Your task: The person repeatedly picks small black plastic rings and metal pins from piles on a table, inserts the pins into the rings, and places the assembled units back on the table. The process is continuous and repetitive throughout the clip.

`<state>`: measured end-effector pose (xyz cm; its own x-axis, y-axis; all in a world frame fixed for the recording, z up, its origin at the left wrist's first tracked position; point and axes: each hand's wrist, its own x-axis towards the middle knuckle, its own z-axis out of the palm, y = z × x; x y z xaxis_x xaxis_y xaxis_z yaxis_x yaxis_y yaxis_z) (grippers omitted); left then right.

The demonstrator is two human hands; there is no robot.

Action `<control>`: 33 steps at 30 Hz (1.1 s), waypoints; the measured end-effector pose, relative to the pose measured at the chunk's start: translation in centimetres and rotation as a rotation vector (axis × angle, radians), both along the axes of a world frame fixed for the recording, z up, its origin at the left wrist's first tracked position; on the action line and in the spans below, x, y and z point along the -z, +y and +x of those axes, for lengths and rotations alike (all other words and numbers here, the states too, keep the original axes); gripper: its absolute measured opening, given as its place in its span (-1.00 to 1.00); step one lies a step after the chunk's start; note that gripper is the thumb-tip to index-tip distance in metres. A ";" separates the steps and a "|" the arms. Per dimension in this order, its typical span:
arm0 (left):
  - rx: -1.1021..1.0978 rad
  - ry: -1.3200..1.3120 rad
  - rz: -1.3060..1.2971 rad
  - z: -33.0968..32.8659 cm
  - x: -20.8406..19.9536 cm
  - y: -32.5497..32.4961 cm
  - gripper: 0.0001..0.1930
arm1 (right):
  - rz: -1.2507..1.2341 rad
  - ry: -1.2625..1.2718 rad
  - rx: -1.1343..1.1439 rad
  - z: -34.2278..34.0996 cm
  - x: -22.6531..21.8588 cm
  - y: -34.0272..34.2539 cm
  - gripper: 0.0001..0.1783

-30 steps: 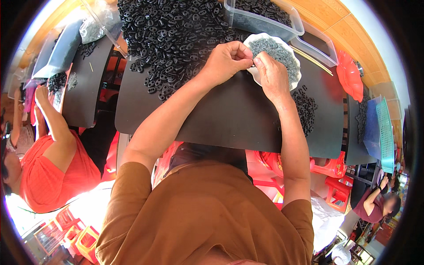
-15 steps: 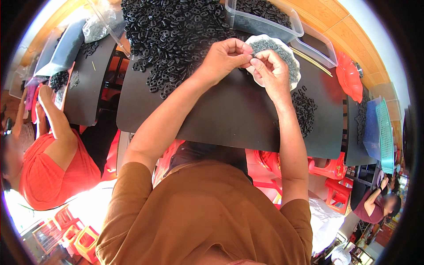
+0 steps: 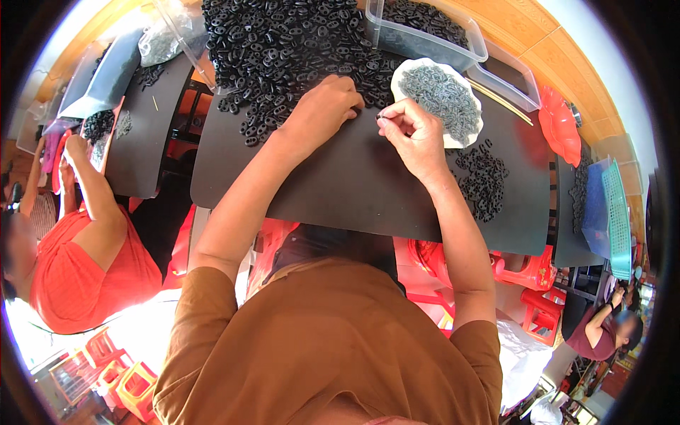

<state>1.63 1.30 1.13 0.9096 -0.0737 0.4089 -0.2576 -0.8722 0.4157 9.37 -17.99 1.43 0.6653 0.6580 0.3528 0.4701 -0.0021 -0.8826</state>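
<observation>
A: Your right hand (image 3: 414,131) has its finger and thumb pinched tight on a tiny dark piece (image 3: 380,117), near the wavy white bowl (image 3: 397,83).

B: Your left hand (image 3: 326,110) is curled at the edge of the heap of black pieces (image 3: 283,60). I can't tell if its fingers hold anything.

A: Pinch softly, right at the tips, so you can see the piece.

B: Those black ones look smooth and shiny, oval with holes, so they might slip. The grey bits (image 3: 433,95) in the bowl look thin and glassy.
</observation>
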 end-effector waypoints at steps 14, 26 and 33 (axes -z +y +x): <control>0.070 0.288 -1.201 0.1 -0.9 -0.4 -0.80 | 0.098 0.236 -0.062 0.2 0.0 -0.1 -0.90; 0.137 0.297 -1.312 0.5 0.4 -1.0 -0.86 | 0.083 0.267 -0.082 0.6 -0.1 -0.2 -0.88; 0.068 0.228 -1.214 0.5 0.5 -1.4 -0.86 | 0.228 0.341 -0.107 0.7 -0.1 0.0 -0.93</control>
